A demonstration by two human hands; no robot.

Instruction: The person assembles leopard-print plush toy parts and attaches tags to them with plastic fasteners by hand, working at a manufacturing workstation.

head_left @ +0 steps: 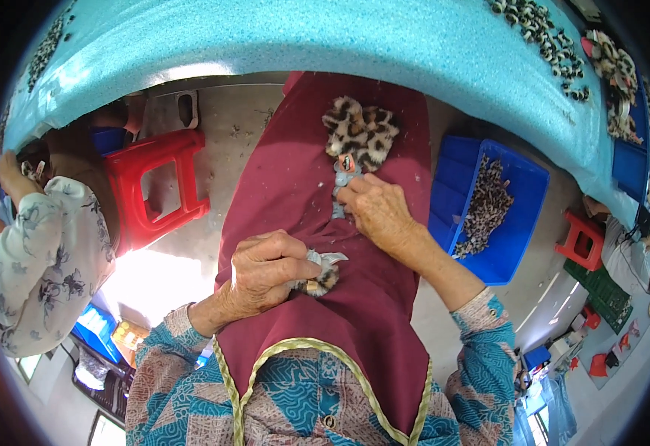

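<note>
Leopard-print fur piece [360, 132] lies on our lap, on the dark red apron [295, 186], just beyond the right hand. It is fluffy, lobed, cream with brown and black spots. A small pale blue part with an orange bit [345, 172] sits at its near edge.

Right hand [375, 210]: fingers drawn narrow, tips pinched on that pale blue part where it meets the fur. Hand rests knuckles-up on the apron.

Left hand [262, 271]: curled tight around a second, smaller leopard-print scrap [323, 276]; a pale tuft pokes out past the thumb. This hand lies lower on the apron, apart from the right hand.

Around us we note:
- A turquoise table edge [340, 41] arcs across the top of the view; scattered leopard-print pieces [544, 37] lie on it at upper right.
- A blue bin [514, 223] stands on the floor to our right, holding a heap of more spotted pieces [484, 204].
- A red plastic stool [157, 186] stands on the floor to our left; a second red stool [581, 239] farther right.
- Another person in a floral white sleeve [42, 260] sits at far left, hands raised near the table.

Both our sleeves are patterned teal and pink.
</note>
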